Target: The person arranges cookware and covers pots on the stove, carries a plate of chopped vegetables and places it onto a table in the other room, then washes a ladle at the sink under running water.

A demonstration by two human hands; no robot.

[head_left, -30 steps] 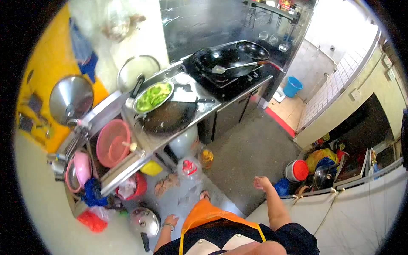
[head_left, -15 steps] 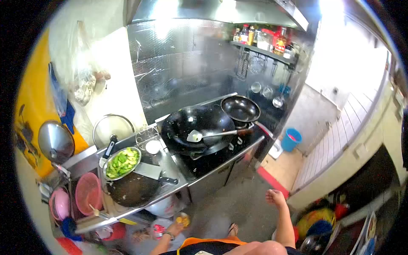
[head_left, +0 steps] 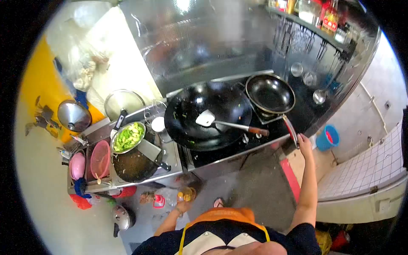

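My right hand (head_left: 303, 143) is closed around the end of the frying pan's red and black handle. The black frying pan (head_left: 270, 93) sits on the right burner. Low on the left, my left hand (head_left: 183, 206) grips an oil bottle (head_left: 187, 194), clear with yellow liquid; its outline is partly blurred. A large black wok (head_left: 187, 127) stands on the left burner, with a few green scraps inside. Across it lies a spatula (head_left: 238, 126) with a wooden handle end. A plate of cut green vegetables (head_left: 128, 137) rests on the counter to the left.
A cleaver (head_left: 149, 151) lies on a dark round chopping board (head_left: 131, 166). Left of that, a pink basket (head_left: 100, 159) is in the sink. A blue bucket (head_left: 327, 138) stands on the floor at right. Seasoning bottles (head_left: 330, 21) line the shelf above.
My right hand has moved forward and taken hold of the frying pan's handle. My left hand has raised the oil bottle slightly. The view has tilted downward.
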